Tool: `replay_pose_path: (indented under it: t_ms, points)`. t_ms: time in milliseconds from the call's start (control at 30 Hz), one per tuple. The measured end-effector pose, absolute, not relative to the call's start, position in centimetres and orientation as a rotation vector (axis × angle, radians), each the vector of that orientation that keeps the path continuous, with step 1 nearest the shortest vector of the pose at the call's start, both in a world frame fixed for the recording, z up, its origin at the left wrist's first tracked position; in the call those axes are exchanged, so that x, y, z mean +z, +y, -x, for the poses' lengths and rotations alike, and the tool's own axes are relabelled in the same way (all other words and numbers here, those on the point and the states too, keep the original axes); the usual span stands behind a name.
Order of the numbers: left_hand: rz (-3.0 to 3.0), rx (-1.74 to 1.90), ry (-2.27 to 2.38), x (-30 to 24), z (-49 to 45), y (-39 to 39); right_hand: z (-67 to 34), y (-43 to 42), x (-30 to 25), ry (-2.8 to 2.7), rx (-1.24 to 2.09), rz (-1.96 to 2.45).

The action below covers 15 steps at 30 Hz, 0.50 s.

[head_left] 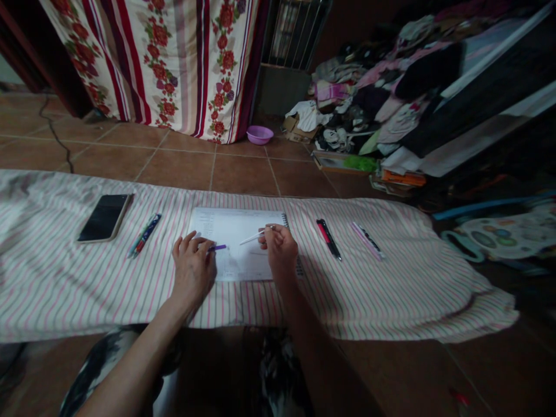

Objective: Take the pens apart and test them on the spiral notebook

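A white spiral notebook [237, 231] lies open on a striped cloth [391, 278] spread over the floor. My left hand [192, 267] rests on the notebook's left edge, fingers closed on a small purple pen cap [218, 248]. My right hand [280, 249] sits on the notebook's right side and pinches a white pen [254, 237] whose tip points left over the page. The two hands are a short gap apart.
On the cloth lie a black phone [104, 218], two pens [145, 234] at left, a red-and-black pen [328, 238] and a pink pen [367, 240] at right. Behind are tiled floor, a floral curtain [174, 63], a purple bowl [259, 135] and a clothes pile [382, 98].
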<state>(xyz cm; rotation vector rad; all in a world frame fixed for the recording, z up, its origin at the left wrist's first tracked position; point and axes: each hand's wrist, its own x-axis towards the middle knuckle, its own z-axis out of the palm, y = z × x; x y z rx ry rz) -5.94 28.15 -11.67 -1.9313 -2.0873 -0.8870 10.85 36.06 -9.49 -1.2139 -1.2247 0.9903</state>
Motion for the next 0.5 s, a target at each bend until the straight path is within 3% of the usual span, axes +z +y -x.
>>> replay_pose_path:
  t_ms: [500]
  points:
    - [1.949, -0.962, -2.026, -12.7, 6.5, 28.9, -10.6, 35.8, -9.5, -1.222, 1.058, 1.216]
